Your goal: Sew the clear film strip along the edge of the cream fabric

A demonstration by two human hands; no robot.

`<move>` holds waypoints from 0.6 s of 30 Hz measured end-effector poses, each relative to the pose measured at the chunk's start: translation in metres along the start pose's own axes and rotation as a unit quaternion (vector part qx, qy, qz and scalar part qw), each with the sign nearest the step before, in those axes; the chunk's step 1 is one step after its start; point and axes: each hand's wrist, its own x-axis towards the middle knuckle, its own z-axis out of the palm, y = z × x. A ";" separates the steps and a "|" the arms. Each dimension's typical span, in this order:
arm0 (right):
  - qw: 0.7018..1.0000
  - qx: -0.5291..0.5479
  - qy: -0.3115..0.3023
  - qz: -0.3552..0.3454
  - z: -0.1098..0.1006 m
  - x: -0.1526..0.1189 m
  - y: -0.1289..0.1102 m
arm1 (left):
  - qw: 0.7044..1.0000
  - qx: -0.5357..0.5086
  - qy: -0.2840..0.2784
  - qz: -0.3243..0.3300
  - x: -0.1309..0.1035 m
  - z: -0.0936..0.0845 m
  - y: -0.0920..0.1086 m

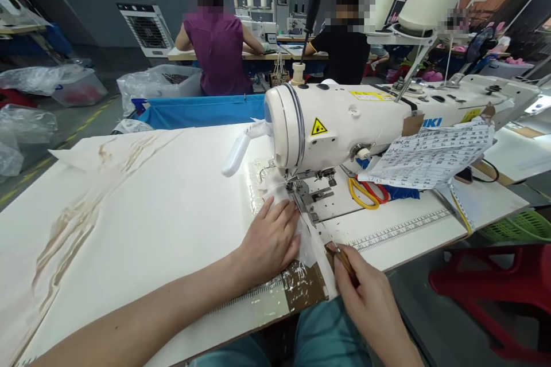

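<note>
My left hand (273, 234) lies palm down with its fingers stretched out, pressing white fabric (306, 243) to the table just in front of the needle area of a white sewing machine (331, 120). Closed around a small tool with a brown wooden handle (348, 266), my right hand (365, 292) is at the table's front edge. Its fingers also touch or lie close beside the strip of fabric; which one I cannot tell. The tool's tip is mostly hidden.
Yellow-and-red scissors (365, 192) lie right of the needle. A sheet with writing (430, 155) hangs on the machine. Crumpled fabric strips (71, 229) lie at left. Two people sit at machines ahead. A red stool (499, 281) stands at right.
</note>
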 end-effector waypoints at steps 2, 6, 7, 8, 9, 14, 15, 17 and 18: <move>0.999 0.038 -0.007 0.015 -0.004 0.001 0.002 | 1.000 0.003 -0.012 -0.005 0.000 0.000 0.003; 0.997 0.072 -0.004 0.038 -0.009 0.004 0.000 | 0.999 0.012 -0.037 0.004 -0.002 -0.001 0.004; 0.997 0.072 -0.004 0.041 -0.009 0.004 -0.001 | 0.999 0.011 -0.042 0.006 -0.002 -0.001 0.004; 0.996 0.072 -0.006 0.045 -0.009 0.004 -0.001 | 0.999 0.009 -0.047 0.007 -0.003 -0.001 0.004; 0.996 0.072 -0.006 0.046 -0.009 0.004 -0.001 | 0.999 0.007 -0.050 0.006 -0.003 -0.002 0.004; 0.997 0.070 0.007 0.044 -0.007 0.003 0.002 | 0.998 0.000 -0.057 0.006 -0.002 -0.003 0.006; 0.996 0.070 0.008 0.049 -0.006 0.002 0.002 | 0.998 -0.001 -0.057 0.005 -0.002 -0.003 0.006; 0.996 0.068 0.006 0.065 -0.006 0.001 0.003 | 0.998 -0.001 -0.056 0.005 -0.003 -0.002 0.006; 0.995 0.067 0.004 0.075 -0.006 0.000 0.002 | 0.998 0.000 -0.055 0.005 -0.003 -0.001 0.006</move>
